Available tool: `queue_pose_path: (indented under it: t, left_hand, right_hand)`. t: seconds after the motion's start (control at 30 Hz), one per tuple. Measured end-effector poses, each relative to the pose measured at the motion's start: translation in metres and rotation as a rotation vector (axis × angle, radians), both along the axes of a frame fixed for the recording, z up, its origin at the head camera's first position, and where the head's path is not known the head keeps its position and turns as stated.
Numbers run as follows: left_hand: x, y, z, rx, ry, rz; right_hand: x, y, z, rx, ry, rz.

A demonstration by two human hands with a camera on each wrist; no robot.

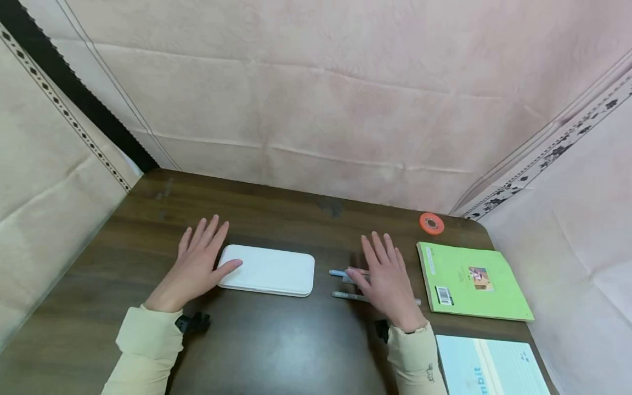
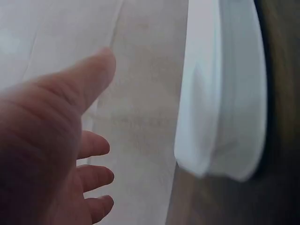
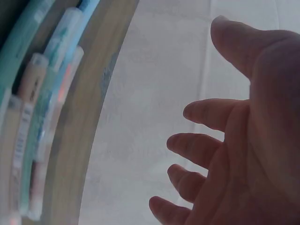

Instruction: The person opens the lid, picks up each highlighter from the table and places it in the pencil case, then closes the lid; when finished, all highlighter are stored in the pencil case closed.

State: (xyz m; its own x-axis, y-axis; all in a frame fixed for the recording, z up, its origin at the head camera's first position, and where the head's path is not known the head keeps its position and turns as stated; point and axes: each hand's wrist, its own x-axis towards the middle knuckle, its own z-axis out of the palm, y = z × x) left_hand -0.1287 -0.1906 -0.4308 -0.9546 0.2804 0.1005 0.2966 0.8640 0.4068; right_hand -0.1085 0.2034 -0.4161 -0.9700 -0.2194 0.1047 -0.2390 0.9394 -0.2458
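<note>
A white flat case with rounded corners (image 1: pixel 269 270) lies on the dark wooden table, and its edge fills the right of the left wrist view. My left hand (image 1: pixel 195 269) hovers at the case's left end, fingers spread and holding nothing. Several pens (image 1: pixel 348 296) lie to the right of the case, partly hidden under my right hand (image 1: pixel 390 282). That hand is held over them with straight fingers, and the right wrist view shows a gap between it and the pens (image 3: pixel 42 117).
On the right lie a green book (image 1: pixel 469 282) and, nearer me, a light blue notebook (image 1: pixel 494 362). An orange-red round tape roll (image 1: pixel 432 223) sits by the back edge. Pale cloth walls (image 1: pixel 306 109) enclose the table (image 1: pixel 276 340) at the back and sides.
</note>
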Motion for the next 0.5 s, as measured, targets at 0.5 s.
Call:
queue_pose_path:
  t: [0.5]
  left_hand:
    - [0.008, -0.027, -0.045, 0.201, -0.216, -0.049]
  right_hand:
    - [-0.003, -0.06, -0.033, 0.142, 0.002, 0.297]
